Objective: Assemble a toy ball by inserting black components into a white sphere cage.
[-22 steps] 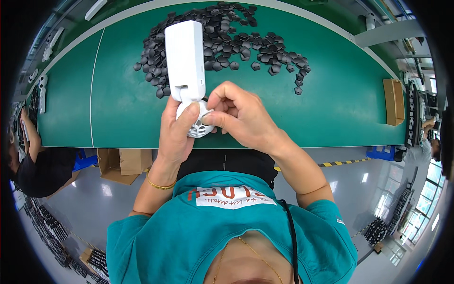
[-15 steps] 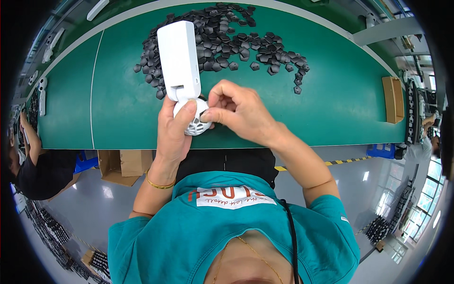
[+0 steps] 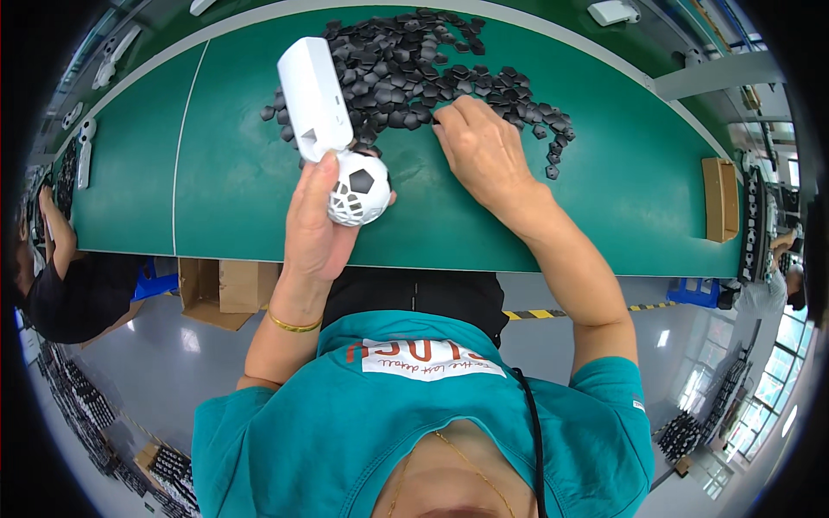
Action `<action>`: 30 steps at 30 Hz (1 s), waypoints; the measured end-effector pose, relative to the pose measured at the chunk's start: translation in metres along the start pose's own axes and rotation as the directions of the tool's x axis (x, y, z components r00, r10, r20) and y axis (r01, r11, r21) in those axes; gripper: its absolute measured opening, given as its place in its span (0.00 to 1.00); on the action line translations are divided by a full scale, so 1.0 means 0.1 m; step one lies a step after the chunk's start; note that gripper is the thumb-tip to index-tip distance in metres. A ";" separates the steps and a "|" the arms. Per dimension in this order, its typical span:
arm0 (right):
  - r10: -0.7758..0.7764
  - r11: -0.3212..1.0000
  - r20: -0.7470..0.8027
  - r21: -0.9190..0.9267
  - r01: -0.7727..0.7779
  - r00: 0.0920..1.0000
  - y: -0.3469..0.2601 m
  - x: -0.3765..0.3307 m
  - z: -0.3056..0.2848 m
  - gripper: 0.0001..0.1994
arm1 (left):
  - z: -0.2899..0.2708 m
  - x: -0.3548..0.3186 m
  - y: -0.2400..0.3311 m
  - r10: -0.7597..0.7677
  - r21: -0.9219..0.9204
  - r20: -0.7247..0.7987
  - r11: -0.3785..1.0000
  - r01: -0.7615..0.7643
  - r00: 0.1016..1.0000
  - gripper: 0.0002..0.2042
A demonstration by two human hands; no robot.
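My left hand (image 3: pixel 315 229) grips a white device with a long rectangular body (image 3: pixel 314 97) and a round football-shaped end (image 3: pixel 358 192). The ball end has openwork slots low on its side and a black pentagon patch (image 3: pixel 362 180) facing up. At the near edge of a heap of black pentagon pieces (image 3: pixel 380 78), my right hand (image 3: pixel 484 147) is lowered with its fingers bent and close together. Its fingertips are hidden behind the hand, so I cannot make out what they hold, if anything.
The green table (image 3: pixel 250 198) has a pale seam at the left. An open cardboard box (image 3: pixel 719 198) stands at its right end, and another cardboard box (image 3: pixel 211 293) is below the front edge. A person in black (image 3: pixel 78 293) sits at the left.
My right hand has left the ball end and moved forward to the black pieces. The device has tilted left in my left hand, and a black pentagon patch now shows on the ball.
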State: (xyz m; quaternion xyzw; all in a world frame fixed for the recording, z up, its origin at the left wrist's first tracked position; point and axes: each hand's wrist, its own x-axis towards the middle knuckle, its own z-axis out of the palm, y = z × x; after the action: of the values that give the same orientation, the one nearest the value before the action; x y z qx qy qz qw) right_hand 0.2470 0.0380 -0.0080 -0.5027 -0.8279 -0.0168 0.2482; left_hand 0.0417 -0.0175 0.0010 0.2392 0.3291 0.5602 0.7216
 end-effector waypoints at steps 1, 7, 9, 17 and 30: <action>-0.020 0.999 0.019 -0.043 0.021 1.000 0.01 0.01 -0.01 0.06 | 0.01 0.01 0.00 -0.015 -0.012 -0.002 1.000 0.015 1.000 0.18; -0.032 0.997 -0.062 0.074 0.037 0.998 -0.03 0.07 -0.11 0.05 | 0.06 -0.01 -0.01 -0.040 -0.057 -0.027 0.998 0.038 0.999 0.17; 0.211 0.820 0.147 0.512 -0.257 0.966 -0.25 0.02 -0.32 0.04 | 0.08 0.00 0.00 -0.033 -0.045 -0.034 0.999 0.031 0.999 0.16; 0.047 0.687 -0.079 0.726 0.025 0.996 -0.67 -0.26 -0.27 0.06 | 0.14 0.02 -0.03 -0.050 -0.047 -0.042 0.998 0.048 0.998 0.16; 0.221 0.621 -0.036 0.775 -0.112 0.975 -0.70 -0.30 -0.20 0.16 | 0.18 -0.04 -0.03 -0.063 -0.046 -0.006 0.997 0.063 0.998 0.16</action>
State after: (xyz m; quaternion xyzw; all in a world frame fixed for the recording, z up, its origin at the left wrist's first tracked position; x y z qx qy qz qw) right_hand 0.2072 -0.0265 0.0128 -0.4215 -0.6883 0.3277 0.4912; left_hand 0.0560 -0.0218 0.0116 0.2102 0.3261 0.5454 0.7430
